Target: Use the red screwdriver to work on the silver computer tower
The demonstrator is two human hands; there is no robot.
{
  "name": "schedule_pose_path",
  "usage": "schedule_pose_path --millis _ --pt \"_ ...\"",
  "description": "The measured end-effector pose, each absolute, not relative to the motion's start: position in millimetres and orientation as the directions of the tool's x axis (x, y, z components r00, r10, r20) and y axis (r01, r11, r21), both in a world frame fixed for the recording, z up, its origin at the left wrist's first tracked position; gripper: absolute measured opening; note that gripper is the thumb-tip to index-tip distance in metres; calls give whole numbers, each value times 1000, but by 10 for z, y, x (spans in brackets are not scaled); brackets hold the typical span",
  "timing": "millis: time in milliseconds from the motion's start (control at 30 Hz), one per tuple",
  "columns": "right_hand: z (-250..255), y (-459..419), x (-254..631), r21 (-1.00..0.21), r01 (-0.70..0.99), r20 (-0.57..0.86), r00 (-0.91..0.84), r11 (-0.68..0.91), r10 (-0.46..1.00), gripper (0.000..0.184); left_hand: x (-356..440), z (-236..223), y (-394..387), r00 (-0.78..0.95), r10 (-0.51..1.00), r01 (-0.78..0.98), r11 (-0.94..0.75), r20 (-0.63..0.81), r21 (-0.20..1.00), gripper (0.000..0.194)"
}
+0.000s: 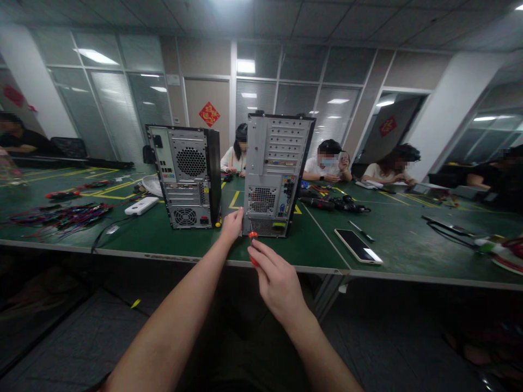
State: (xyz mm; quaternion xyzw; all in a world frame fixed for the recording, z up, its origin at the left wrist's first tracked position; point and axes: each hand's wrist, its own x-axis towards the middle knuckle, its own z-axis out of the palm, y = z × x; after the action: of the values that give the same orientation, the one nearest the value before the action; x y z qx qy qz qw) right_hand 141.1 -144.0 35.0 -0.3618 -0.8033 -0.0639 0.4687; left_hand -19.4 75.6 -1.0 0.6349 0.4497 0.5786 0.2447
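Observation:
A tall desktop computer case (257, 158) stands upright on the green table, its silver rear panel facing me. My left hand (232, 226) grips the lower left edge of this case; some of its fingers are hidden. Closed around the red and black handle of a screwdriver (253, 236) is my right hand (275, 275). The screwdriver's shaft points up at the lower left corner of the rear panel; whether its tip sits in a screw is too small to tell. To the left stands a shorter computer case (190, 190), also with its back towards me.
On the left of the green table (204, 246) lie a tangle of wires (61, 218) and a white power strip (141, 206). A phone (357, 246), a pen-like tool (361, 231) and black cables (335, 203) lie on the right. Several people sit across the table.

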Motion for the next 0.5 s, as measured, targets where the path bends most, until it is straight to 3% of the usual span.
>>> schedule_pose_path --millis 233,500 --pt "342 -1424 1413 -320 670 840 -127 670 528 23 -189 -11 750 -89 853 282 -473 514 834 67" --pt "374 -1433 1420 -249 650 803 -276 718 528 31 -195 -27 761 -78 850 294 -479 520 827 65"
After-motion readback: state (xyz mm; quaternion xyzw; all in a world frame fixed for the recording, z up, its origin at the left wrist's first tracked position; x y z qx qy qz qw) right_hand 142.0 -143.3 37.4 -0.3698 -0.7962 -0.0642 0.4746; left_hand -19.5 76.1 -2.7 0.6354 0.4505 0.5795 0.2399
